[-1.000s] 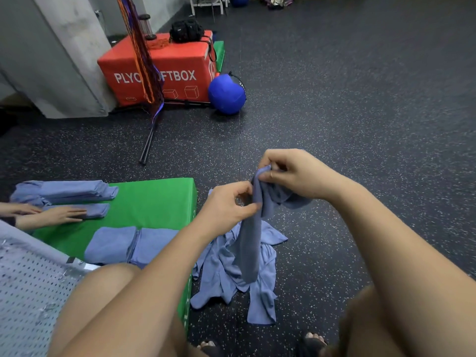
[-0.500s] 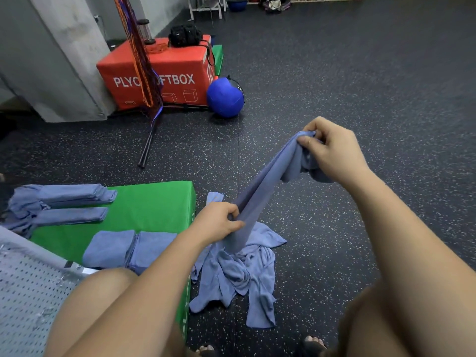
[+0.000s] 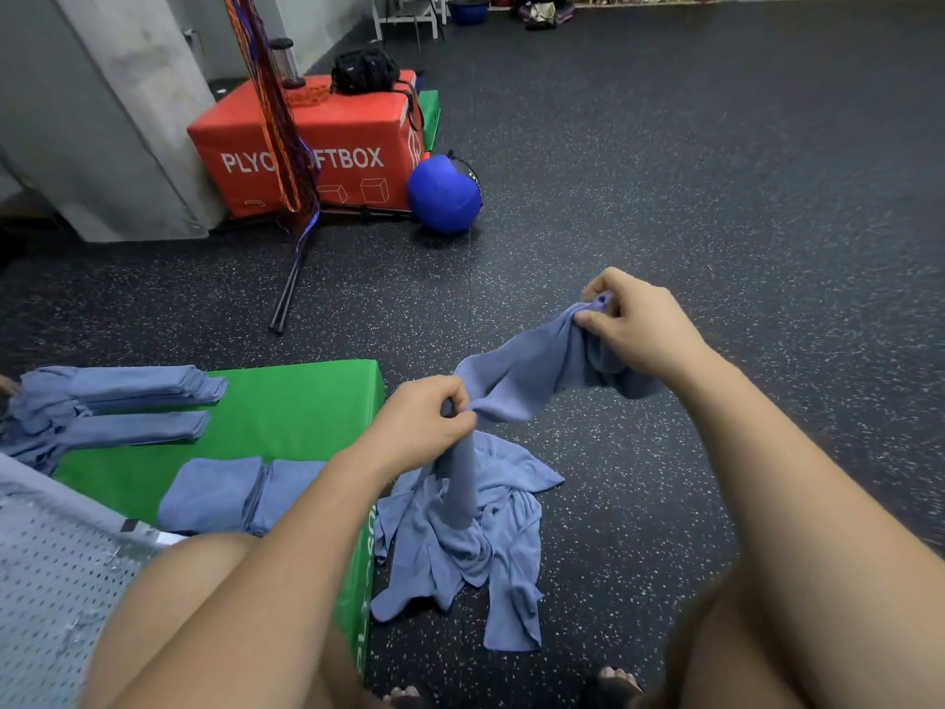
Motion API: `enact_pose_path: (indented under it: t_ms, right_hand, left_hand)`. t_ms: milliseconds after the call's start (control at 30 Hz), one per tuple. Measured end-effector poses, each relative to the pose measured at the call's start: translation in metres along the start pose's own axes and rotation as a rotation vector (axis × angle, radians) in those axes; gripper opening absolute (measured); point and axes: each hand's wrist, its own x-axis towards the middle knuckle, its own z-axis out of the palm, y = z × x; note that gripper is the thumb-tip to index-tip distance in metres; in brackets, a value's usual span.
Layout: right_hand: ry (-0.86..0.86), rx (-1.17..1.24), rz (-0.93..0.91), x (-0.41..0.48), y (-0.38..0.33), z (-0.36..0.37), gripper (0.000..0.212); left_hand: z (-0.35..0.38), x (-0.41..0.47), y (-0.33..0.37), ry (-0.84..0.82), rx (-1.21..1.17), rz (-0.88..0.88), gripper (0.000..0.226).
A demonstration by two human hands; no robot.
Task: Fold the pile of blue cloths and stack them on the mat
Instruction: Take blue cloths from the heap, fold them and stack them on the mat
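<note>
The left hand [image 3: 424, 427] and right hand [image 3: 634, 324] each pinch 1 blue cloth [image 3: 526, 381], stretched between them above the loose pile [image 3: 470, 545] on the floor. That pile lies just beside the green mat [image 3: 286, 401], where folded cloths [image 3: 240, 491] rest.

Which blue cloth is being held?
The stretched cloth, gripped by left hand and right hand; others lie heaped on the floor or folded on the mat.

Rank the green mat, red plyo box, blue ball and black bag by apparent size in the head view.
1. green mat, largest, though it is nearest the camera and partly covered
2. red plyo box
3. blue ball
4. black bag, only somewhat smaller than the ball
</note>
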Motion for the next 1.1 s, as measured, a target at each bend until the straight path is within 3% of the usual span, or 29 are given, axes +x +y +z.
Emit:
enact_pose_path:
  t_ms: [133,200,300,433,600,900,1100]
  right_hand:
    - [-0.259,0.009,-0.088,-0.007,-0.01,0.017,0.045]
    - [-0.426,0.056,-0.143,-0.013,-0.019,0.027,0.051]
    - [-0.634,0.109,-0.23,-0.022,-0.036,0.041,0.043]
    - [-0.743,0.156,-0.239,-0.028,-0.049,0.054,0.03]
    - [-0.747,0.135,-0.255,-0.031,-0.053,0.051,0.015]
    - [-0.56,0.146,-0.256,-0.023,-0.046,0.041,0.019]
    - [-0.417,0.127,-0.258,-0.018,-0.042,0.036,0.019]
  left_hand:
    - [-0.004,-0.003,0.01,-0.021,-0.047,0.051,0.013]
    - [-0.005,-0.005,0.013,-0.052,-0.077,0.062,0.013]
    - [-0.006,-0.006,0.015,-0.084,-0.101,0.07,0.013]
    - [-0.012,-0.007,0.019,-0.1,-0.138,0.09,0.014]
    - [-0.019,-0.01,0.019,-0.086,-0.152,0.122,0.012]
    - [-0.012,-0.007,0.018,-0.125,-0.193,0.035,0.024]
    - [-0.014,-0.008,0.023,-0.027,-0.277,0.045,0.022]
